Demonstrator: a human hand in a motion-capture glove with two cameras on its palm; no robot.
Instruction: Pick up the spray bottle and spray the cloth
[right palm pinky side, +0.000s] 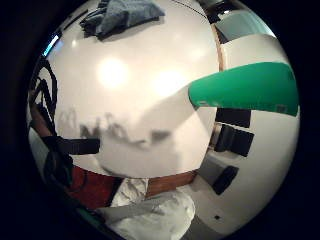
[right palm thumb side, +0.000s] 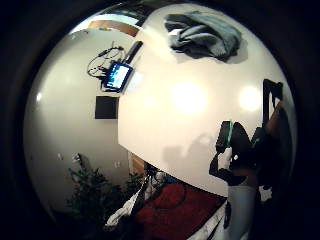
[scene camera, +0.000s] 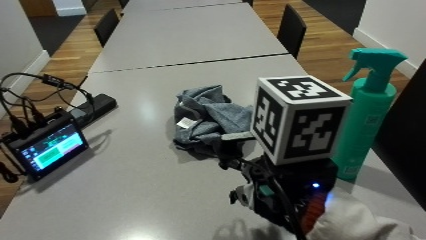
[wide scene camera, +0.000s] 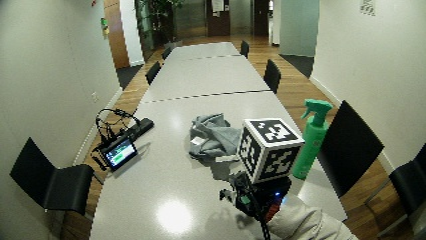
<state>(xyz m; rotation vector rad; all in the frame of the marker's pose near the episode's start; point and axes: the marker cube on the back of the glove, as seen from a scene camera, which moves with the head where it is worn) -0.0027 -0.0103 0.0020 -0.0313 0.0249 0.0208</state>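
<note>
In the outside view, the gloved right hand (scene camera: 279, 195) is above the near part of the grey table (scene camera: 133, 165), and it holds nothing. The marker cube covers most of it, so I cannot tell if its fingers are straight or curled. The green spray bottle (scene camera: 365, 115) stands upright near the right edge of the table, just beside the hand but not touching it. The grey cloth (scene camera: 206, 120) lies crumpled in the middle of the table, beyond the hand. A small screen with cables (scene camera: 46, 147) stands at the left edge.

In the wide outside view, the spray bottle (wide scene camera: 310, 137) stands to the right of the cloth (wide scene camera: 213, 135), and they are apart. Black chairs (wide scene camera: 349, 145) stand along the table.

In the little finger side palm view, the green bottle (right palm pinky side: 245, 87) is close to the palm, and the cloth (right palm pinky side: 122, 15) lies further on the white-looking table top (right palm pinky side: 130, 90).

In the thumb side palm view, the cloth (right palm thumb side: 202, 32) lies on the table and the small screen (right palm thumb side: 118, 76) is at the table edge.
</note>
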